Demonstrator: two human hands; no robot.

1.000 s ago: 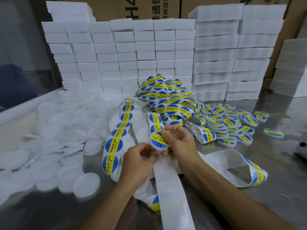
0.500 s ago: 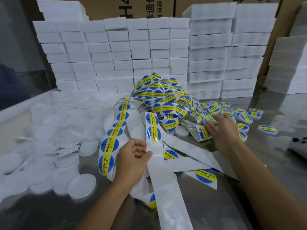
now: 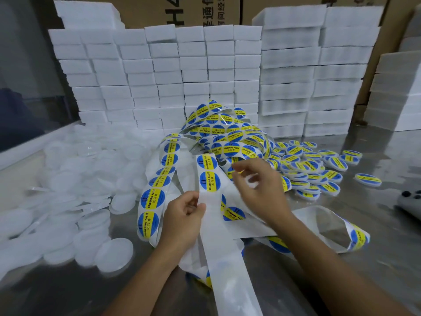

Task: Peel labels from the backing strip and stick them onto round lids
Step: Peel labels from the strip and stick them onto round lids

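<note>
A long white backing strip [image 3: 227, 254] with round blue and yellow "SOLDERING PASTE" labels runs from a tangled heap [image 3: 227, 133] toward me. My left hand [image 3: 184, 220] pinches the strip's left edge just below the nearest label [image 3: 209, 181]. Just right of that label, my right hand [image 3: 257, 188] hovers over the strip, fingers spread, holding nothing that I can see. Plain translucent round lids [image 3: 79, 179] lie piled on the left. Labelled lids [image 3: 307, 165] lie in a cluster on the right.
Stacks of white boxes [image 3: 182, 76] wall off the back of the steel table [image 3: 376, 258], with cardboard cartons [image 3: 198, 10] behind them. More white stacks [image 3: 396, 92] stand at the far right. A grey device [image 3: 410, 201] sits at the right edge.
My right hand came back from the labelled lids on the right to the strip in front of me. My left hand slid up the strip and kept hold of it.
</note>
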